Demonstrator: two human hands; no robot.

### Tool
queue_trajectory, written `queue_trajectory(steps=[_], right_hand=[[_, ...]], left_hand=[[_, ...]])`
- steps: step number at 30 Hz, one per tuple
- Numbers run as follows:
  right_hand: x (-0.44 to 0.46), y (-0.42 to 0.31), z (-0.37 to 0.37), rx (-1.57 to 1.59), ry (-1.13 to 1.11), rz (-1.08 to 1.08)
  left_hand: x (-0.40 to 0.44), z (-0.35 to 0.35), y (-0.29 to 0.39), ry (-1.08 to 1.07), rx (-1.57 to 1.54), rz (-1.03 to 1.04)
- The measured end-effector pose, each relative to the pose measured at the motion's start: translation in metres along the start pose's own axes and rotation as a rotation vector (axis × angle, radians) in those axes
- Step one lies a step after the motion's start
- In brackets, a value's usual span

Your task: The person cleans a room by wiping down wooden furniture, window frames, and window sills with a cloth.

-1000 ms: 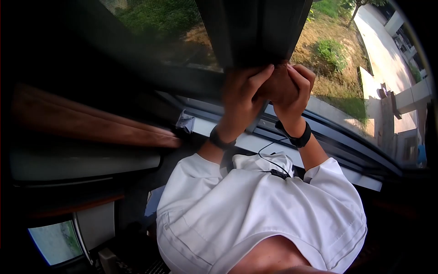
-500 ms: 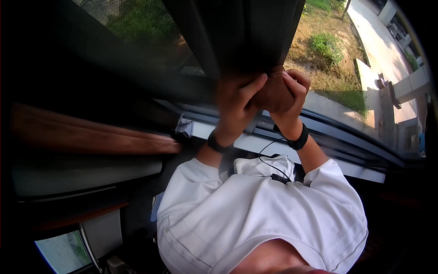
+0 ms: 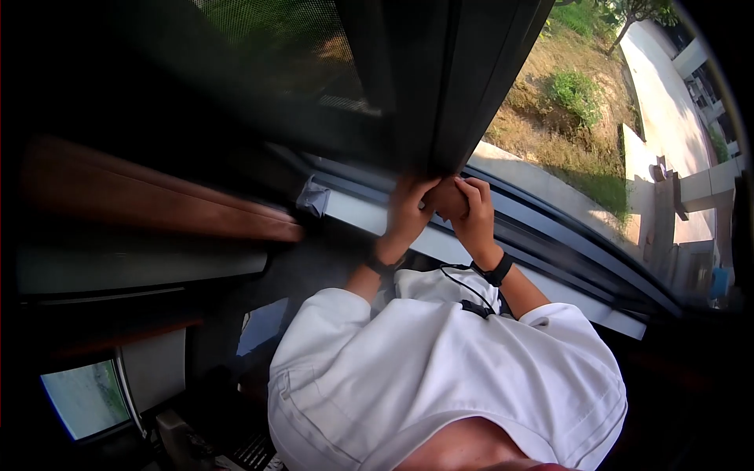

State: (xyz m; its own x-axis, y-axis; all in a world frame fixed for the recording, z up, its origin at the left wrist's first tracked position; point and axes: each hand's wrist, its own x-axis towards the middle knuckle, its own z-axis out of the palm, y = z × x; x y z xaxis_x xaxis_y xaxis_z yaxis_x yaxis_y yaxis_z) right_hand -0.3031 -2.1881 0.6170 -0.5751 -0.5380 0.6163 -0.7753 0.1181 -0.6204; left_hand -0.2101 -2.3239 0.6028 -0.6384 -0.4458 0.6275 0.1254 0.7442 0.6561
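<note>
The dark window frame (image 3: 471, 78) rises beyond the fingertips, its left side, with the mesh screen (image 3: 275, 23) there, sinking into shadow. To the right of the fingers and below them runs the sliding track (image 3: 550, 224); nearer the wrists, the pale sill (image 3: 357, 217) is interrupted by both arms. The left hand (image 3: 407, 213) and right hand (image 3: 475, 218) curl inward, fingers pinching a brown cloth-like piece (image 3: 450, 202) between them at the frame's foot; the left's far fingers are too dark to make out. A crumpled grey wrapper (image 3: 313, 198) sits left of the fingers, well apart.
</note>
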Motion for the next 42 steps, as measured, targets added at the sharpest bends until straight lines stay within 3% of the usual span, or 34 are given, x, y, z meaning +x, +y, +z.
queue_trajectory(steps=[4, 6, 12, 18, 23, 32, 42], right_hand=[[-0.007, -0.021, -0.011, 0.087, -0.223, 0.118], [-0.007, -0.027, -0.01, 0.123, -0.279, 0.056], [0.009, -0.048, 0.015, 0.181, -0.367, 0.007], [0.036, -0.08, 0.053, 0.084, -0.106, -0.071], [0.047, -0.089, 0.09, -0.064, 0.021, -0.005], [0.061, -0.115, 0.164, -0.153, 0.181, 0.034], [0.121, -0.146, 0.219, -0.152, 0.118, -0.067]], left_hand=[[-0.017, -0.013, 0.009, 0.029, -0.013, -0.14], [-0.026, -0.025, 0.013, 0.078, 0.023, -0.194], [-0.013, -0.064, 0.01, 0.19, 0.102, -0.121], [0.044, -0.093, -0.023, 0.152, -0.051, -0.036], [0.083, -0.119, -0.058, 0.042, -0.217, 0.205], [0.111, -0.167, -0.116, -0.119, -0.235, 0.329], [0.13, -0.221, -0.152, 0.099, -0.17, 0.265]])
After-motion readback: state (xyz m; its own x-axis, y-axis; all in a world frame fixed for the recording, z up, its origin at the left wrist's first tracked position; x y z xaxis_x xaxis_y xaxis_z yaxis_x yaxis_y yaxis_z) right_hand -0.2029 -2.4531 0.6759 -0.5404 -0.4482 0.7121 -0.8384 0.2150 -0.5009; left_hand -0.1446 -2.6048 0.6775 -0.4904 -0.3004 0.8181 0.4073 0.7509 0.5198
